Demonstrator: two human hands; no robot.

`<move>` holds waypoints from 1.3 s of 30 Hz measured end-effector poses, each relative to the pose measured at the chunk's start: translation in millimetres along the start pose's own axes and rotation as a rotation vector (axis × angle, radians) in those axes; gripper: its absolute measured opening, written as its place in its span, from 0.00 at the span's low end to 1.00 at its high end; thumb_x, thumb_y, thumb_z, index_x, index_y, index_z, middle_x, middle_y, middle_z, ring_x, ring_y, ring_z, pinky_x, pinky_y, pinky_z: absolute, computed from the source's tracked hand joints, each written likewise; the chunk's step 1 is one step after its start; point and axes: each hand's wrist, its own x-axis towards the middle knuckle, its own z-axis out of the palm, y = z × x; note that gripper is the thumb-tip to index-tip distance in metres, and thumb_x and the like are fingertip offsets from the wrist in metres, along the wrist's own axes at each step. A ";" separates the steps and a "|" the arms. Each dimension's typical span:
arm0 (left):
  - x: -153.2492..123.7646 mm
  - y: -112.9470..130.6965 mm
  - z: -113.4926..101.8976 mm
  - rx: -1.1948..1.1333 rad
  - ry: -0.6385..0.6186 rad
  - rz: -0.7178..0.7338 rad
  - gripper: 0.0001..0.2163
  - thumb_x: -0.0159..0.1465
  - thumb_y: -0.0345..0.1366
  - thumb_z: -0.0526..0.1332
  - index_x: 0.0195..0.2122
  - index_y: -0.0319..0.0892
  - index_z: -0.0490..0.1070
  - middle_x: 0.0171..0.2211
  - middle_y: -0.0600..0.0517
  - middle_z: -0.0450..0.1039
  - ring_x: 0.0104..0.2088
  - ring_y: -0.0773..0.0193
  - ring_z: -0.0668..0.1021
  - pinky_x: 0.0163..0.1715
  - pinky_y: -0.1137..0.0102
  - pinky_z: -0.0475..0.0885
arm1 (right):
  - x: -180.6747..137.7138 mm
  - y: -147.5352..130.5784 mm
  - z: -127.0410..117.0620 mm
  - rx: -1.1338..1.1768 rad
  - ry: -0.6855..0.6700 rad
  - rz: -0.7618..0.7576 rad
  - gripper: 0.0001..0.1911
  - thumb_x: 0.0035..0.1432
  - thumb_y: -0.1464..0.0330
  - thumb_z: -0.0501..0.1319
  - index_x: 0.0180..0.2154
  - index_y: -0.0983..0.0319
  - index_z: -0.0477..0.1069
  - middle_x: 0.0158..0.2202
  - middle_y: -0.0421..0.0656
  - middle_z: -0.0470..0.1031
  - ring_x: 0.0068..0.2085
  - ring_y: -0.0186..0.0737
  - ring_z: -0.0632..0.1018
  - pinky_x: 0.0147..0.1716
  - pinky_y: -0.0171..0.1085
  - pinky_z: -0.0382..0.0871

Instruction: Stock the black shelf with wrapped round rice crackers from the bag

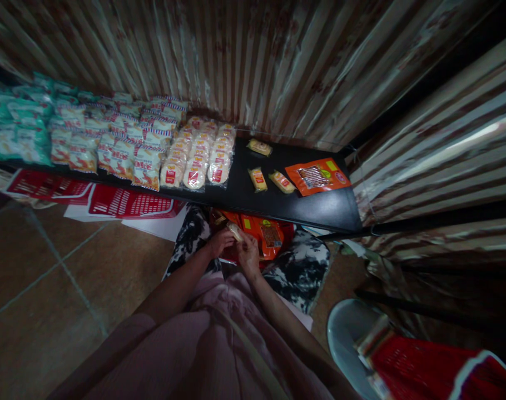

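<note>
Both my hands are low in front of me, below the front edge of a black shelf (320,208). My left hand (220,240) and my right hand (248,250) are closed together on one small pale snack packet (235,230). Under them lie orange packets (272,236) on my lap, over black-and-white patterned cloth (297,266). On the shelf above sit three small yellow packets (258,179) and a flat orange packet (317,176).
Rows of round biscuit packs (198,155), red-white-blue packs (123,144) and green packs (19,128) fill the shelf's left part. Corrugated metal walls (278,66) stand behind and right. Red baskets (128,203) lie below left; a white chair (348,333) and red basket (423,369) lower right.
</note>
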 end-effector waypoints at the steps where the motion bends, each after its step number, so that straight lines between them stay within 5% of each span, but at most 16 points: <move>1: -0.4 0.1 0.8 0.012 0.000 -0.013 0.13 0.49 0.34 0.61 0.37 0.40 0.69 0.37 0.47 0.75 0.40 0.61 0.76 0.45 0.67 0.65 | -1.3 0.0 0.5 -0.012 -0.005 -0.002 0.20 0.52 0.67 0.53 0.45 0.62 0.73 0.42 0.50 0.66 0.44 0.43 0.69 0.46 0.44 0.66; 6: -5.8 3.9 5.7 0.027 0.022 -0.015 0.11 0.49 0.36 0.63 0.34 0.40 0.70 0.35 0.48 0.75 0.40 0.62 0.76 0.41 0.71 0.65 | -10.0 -3.4 3.9 -0.111 -0.050 -0.029 0.21 0.53 0.68 0.54 0.49 0.60 0.70 0.46 0.49 0.64 0.45 0.42 0.70 0.47 0.43 0.66; 14: -2.7 3.6 3.9 -0.025 0.123 -0.019 0.08 0.51 0.36 0.62 0.30 0.37 0.71 0.27 0.50 0.75 0.28 0.67 0.75 0.28 0.75 0.65 | -16.3 -7.7 7.0 -0.172 -0.079 -0.107 0.23 0.52 0.68 0.56 0.52 0.58 0.66 0.49 0.48 0.61 0.50 0.44 0.68 0.49 0.43 0.66; 26: 6.6 4.1 3.8 -0.230 0.257 -0.092 0.11 0.58 0.36 0.57 0.36 0.33 0.71 0.27 0.46 0.76 0.28 0.62 0.78 0.27 0.72 0.71 | -18.0 -17.4 -2.7 -0.115 -0.101 -0.137 0.17 0.59 0.63 0.50 0.46 0.60 0.71 0.48 0.49 0.66 0.49 0.42 0.68 0.50 0.44 0.64; 39: 3.9 3.2 3.0 -0.209 0.180 -0.098 0.13 0.55 0.33 0.58 0.40 0.32 0.72 0.29 0.45 0.77 0.29 0.61 0.79 0.29 0.71 0.72 | 1.0 -14.4 -12.4 -0.041 -0.061 0.123 0.27 0.55 0.54 0.53 0.48 0.65 0.68 0.40 0.50 0.73 0.40 0.44 0.73 0.42 0.43 0.67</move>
